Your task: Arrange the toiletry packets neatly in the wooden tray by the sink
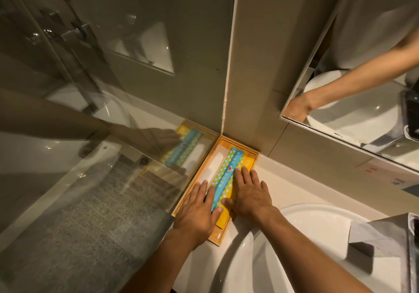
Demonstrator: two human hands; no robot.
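Note:
A wooden tray [253, 155] lies in the counter's corner between a glass shower wall and a tiled wall. In it lie a white packet [214, 164] on the left, a long blue dotted packet [227, 173] in the middle and yellow packets [247, 163] on the right. My left hand [199, 211] lies flat on the tray's near left part, its fingers against the blue packet's left edge. My right hand [248, 194] lies flat on the yellow packets, its thumb touching the blue packet's near end. Neither hand grips anything.
A white basin [317, 222] sits just right of the tray. A tissue box [385, 243] stands at the far right. The glass shower wall [90, 190] borders the tray on the left. A mirror [362, 88] hangs above the counter at right.

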